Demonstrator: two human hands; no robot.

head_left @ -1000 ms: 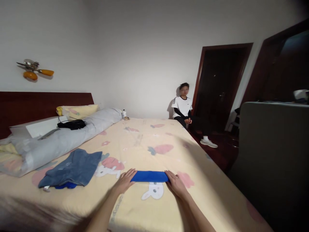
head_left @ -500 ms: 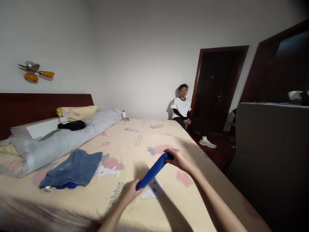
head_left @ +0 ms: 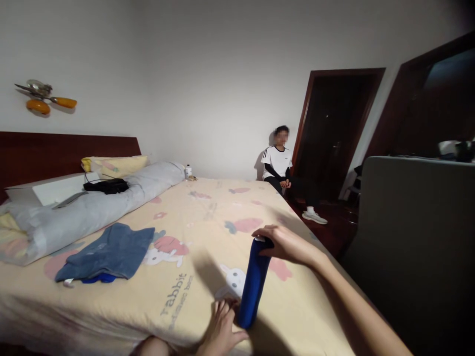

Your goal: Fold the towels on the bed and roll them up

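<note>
A long, narrow blue folded cloth point(head_left: 255, 284) hangs nearly upright above the bed, with a small white patch at its top end. My right hand point(head_left: 276, 241) pinches that top end between thumb and fingers. Beside its lower end is my left hand point(head_left: 224, 324), thumb spread away from the fingers, not gripping the cloth. To the left, a grey-blue cloth point(head_left: 111, 254) lies spread on the bed, and a bit of bright blue fabric point(head_left: 99, 279) shows from under its near edge.
The bed point(head_left: 208, 237) has a cream sheet printed with rabbits and carrots. A rolled grey quilt point(head_left: 148, 188), a black item point(head_left: 106, 186) and a white box point(head_left: 55, 190) lie along the headboard point(head_left: 67, 148). A person point(head_left: 276, 163) sits at the far corner. A grey panel point(head_left: 411, 222) stands at right.
The blue cloth has swung from slanted to nearly upright. My left hand has let go of its lower end and moved down toward me; my right hand still holds the top.
</note>
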